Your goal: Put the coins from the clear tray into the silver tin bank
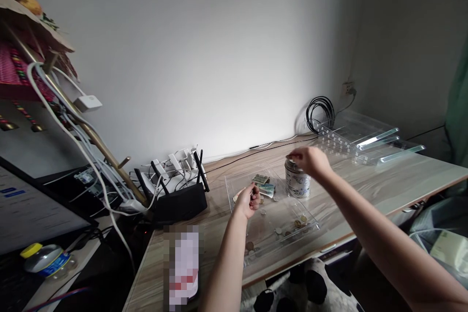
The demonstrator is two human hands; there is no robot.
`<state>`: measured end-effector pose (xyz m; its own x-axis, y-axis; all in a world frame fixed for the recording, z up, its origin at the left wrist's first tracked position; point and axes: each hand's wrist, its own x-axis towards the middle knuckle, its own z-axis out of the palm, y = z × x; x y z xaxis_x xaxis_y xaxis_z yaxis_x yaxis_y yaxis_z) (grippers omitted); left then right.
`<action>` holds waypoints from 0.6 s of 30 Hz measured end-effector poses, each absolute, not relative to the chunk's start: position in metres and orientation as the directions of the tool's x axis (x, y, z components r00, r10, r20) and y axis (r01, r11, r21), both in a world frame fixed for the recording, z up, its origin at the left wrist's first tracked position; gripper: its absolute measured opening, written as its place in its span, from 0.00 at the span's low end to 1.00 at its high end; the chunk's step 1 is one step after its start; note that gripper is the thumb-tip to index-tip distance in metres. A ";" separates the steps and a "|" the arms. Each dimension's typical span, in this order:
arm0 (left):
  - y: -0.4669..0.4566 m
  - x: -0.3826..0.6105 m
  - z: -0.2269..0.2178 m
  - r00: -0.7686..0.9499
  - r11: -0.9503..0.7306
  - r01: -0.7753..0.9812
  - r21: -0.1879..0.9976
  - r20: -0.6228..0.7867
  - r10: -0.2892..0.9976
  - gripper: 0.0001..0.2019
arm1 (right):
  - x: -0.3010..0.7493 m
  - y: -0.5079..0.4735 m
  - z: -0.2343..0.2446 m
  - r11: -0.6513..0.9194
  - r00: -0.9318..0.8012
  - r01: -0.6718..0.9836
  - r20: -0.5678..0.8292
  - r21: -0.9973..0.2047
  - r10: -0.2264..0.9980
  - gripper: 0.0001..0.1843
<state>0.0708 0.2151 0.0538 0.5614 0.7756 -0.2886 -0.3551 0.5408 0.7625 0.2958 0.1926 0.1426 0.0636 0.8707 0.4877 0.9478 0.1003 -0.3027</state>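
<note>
My right hand (310,161) is over the mouth of a white tin can (298,183) with blue decoration, its fingers pinched together. Whatever is between those fingertips is too small to make out. Curled closed, my left hand (249,201) hovers above a clear plastic tray (268,226); its palm contents are hidden. Banknotes (266,189) lie in the tray just beyond the left fingers. Several coins (298,223) are scattered over the tray, mostly toward its near edge. The tin stands upright at the tray's right side.
A black router (183,203) and tangled cables occupy the desk's left. A pixelated phone-shaped object (184,268) lies at the front left. Clear acrylic racks (351,144) and a coiled black cable (320,114) sit at the back right. A bottle (49,259) stands far left.
</note>
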 end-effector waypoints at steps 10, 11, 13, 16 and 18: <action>0.216 0.069 0.056 0.581 0.575 -0.366 0.732 -0.302 0.755 0.19 | 0.306 0.192 0.178 0.117 -0.049 0.986 0.462 -0.120 0.886 0.13; 0.216 0.068 0.056 0.587 0.586 -0.372 0.720 -0.307 0.749 0.19 | 0.294 0.179 0.186 0.213 -0.107 0.968 0.555 -0.130 0.825 0.14; 0.217 0.068 0.056 0.603 0.605 -0.373 0.704 -0.311 0.734 0.17 | 0.268 0.142 0.180 0.473 -0.275 0.871 0.663 -0.135 0.696 0.16; 0.219 0.068 0.053 0.627 0.607 -0.372 0.702 -0.292 0.722 0.16 | 0.231 0.057 0.080 0.811 -0.627 0.585 0.629 -0.011 0.460 0.16; 0.220 0.069 0.053 0.628 0.599 -0.377 0.707 -0.281 0.726 0.14 | 0.210 -0.010 -0.027 0.868 -0.700 0.496 0.603 0.025 0.382 0.14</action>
